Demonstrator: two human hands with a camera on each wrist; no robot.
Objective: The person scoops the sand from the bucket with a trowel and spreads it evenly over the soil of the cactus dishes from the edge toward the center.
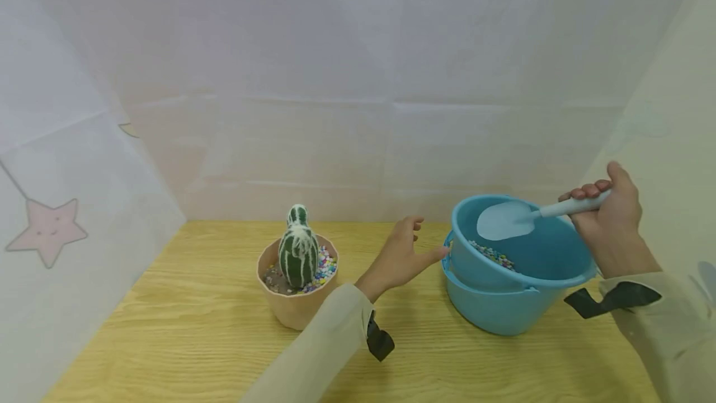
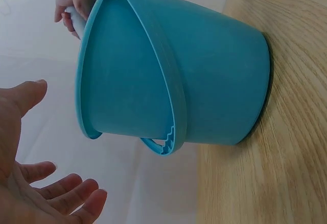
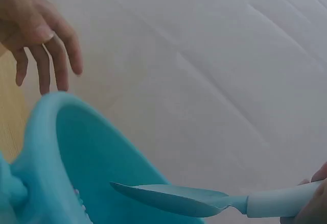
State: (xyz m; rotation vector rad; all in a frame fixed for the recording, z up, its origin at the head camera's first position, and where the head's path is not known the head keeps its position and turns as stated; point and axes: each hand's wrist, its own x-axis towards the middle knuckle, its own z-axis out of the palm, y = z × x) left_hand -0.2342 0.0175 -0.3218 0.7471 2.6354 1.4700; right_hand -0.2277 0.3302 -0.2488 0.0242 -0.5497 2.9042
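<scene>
My right hand [image 1: 610,210] grips the handle of a pale blue hand trowel [image 1: 506,221], its blade over the mouth of a blue bucket [image 1: 492,310]. Multicoloured pebbles [image 1: 492,255] lie at the bottom of that bucket. Left of the bucket, my left hand [image 1: 404,255] holds nothing, its thumb pointing at the rim and its fingers relaxed. In the left wrist view the hand [image 2: 46,183] is apart from the bucket wall [image 2: 219,71]. The right wrist view has the trowel blade [image 3: 173,198] side-on, and any load on it is hard to make out.
A pinkish pot [image 1: 293,311] stands left of my left forearm, with a green cactus [image 1: 298,254], brown soil and coloured pebbles [image 1: 326,266] in it. The bucket's handle [image 2: 171,76] hangs down its side. White sheeting [image 1: 335,142] rises behind the wooden table [image 1: 184,328].
</scene>
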